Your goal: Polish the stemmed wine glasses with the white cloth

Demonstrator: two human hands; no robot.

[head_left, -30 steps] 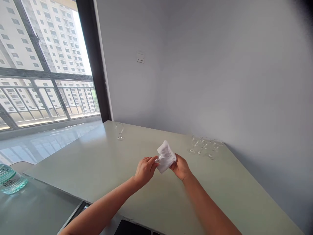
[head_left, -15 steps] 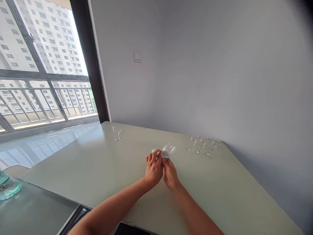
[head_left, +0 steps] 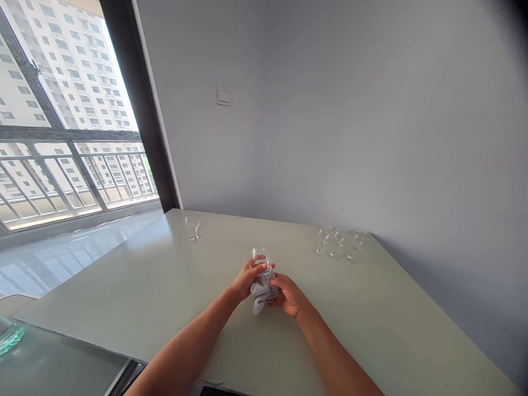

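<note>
Near the middle of the table, my left hand [head_left: 248, 276] has its fingers round the bowl of a clear stemmed glass [head_left: 259, 254], whose rim tilts up and to the left. My right hand [head_left: 287, 292] grips a pale grey cloth [head_left: 260, 291] bunched around the lower part of the glass. The stem and foot are hidden by the cloth and fingers. One stemmed glass [head_left: 193, 226] stands upright at the back left. Three more stand close together at the back right, among them a left one [head_left: 324, 236] and a right one [head_left: 360, 240].
The pale green table [head_left: 144, 286] meets a grey wall with a switch [head_left: 223, 97]. At the lower left is a greenish glass object [head_left: 10, 335] on a lower surface. A window [head_left: 74, 99] is at the left.
The held glass has turned from leaning right to leaning left. My left hand has moved from the cloth to the bowl, and the cloth now hangs lower, in my right hand. The view has shifted slightly.
</note>
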